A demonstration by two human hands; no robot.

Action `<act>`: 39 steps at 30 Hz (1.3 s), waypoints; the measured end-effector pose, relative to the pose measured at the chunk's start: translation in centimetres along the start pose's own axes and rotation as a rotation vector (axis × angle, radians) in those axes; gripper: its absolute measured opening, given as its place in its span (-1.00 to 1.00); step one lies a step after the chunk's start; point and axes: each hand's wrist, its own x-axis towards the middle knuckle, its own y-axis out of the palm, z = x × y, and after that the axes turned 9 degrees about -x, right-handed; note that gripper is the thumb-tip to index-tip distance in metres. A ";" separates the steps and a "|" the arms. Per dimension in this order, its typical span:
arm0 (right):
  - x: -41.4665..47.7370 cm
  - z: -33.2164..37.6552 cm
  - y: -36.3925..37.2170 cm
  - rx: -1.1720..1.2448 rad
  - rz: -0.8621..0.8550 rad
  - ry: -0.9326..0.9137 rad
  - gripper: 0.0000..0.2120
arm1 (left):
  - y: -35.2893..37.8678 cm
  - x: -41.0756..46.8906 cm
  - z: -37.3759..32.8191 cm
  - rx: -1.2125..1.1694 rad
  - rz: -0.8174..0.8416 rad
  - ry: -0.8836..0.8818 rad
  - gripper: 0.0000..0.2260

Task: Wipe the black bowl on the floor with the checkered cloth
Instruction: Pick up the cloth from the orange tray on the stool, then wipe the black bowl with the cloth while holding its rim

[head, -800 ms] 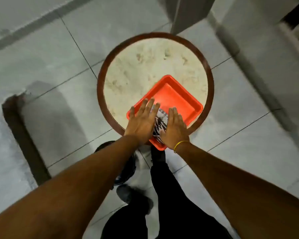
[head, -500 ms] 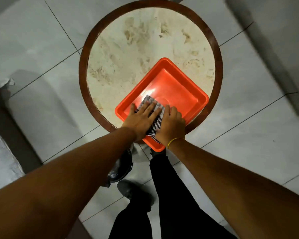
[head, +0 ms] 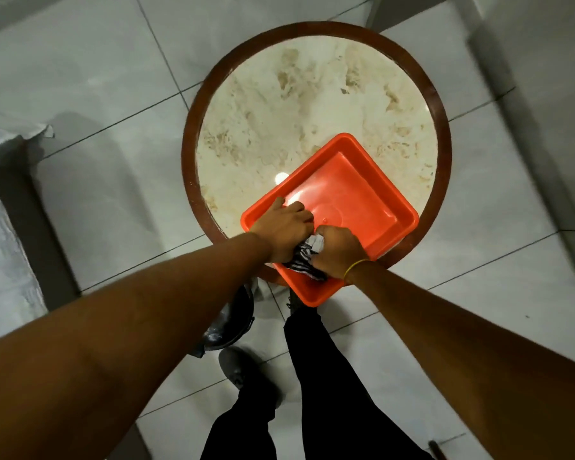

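- Checkered cloth (head: 304, 258): black-and-white pattern, bunched into a wad, white corner sticking up at the top, dark striped end trailing toward me. Sits in the near corner of the orange tray (head: 372, 154).
- Orange tray: square plastic, shallow walls, glossy inside with a light glare; it lies on the near-right part of the round table (head: 312, 104), one corner hanging past the table edge toward me.
- Round table: pale marbled top with brown stains, dark reddish-brown rim.
- Black bowl (head: 228, 322): on the tiled floor (head: 97, 78) just under the near edge of the table, beside my left shoe (head: 238, 370); shiny dark surface, partly hidden by my left forearm, so I can't tell more detail.
- No brands, labels or readable writing anywhere.
- My left hand (head: 284, 229): fingers curled down, clenched on the left side of the cloth, knuckles over the tray's left wall.
- My right hand (head: 337, 252): closed into a fist around the right side of the cloth, yellow band (head: 354, 266) on the wrist.
- Both hands touch each other's side of the wad; cloth squeezed between them.
- Black trousers (head: 329, 393) below the tray.
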 end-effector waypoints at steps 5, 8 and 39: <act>-0.2 2.4 -5.5 -0.121 0.043 -0.208 -0.75 | -1.3 -3.2 1.7 -0.236 -0.156 -0.069 -0.75; 0.0 6.7 -7.9 -0.240 -0.007 -0.358 -0.72 | -2.5 -7.3 3.7 -0.349 -0.285 -0.201 -0.63; 10.0 13.3 34.0 -0.885 -0.045 -0.886 -0.18 | 46.5 -18.8 5.3 -0.840 -0.849 -0.647 -0.42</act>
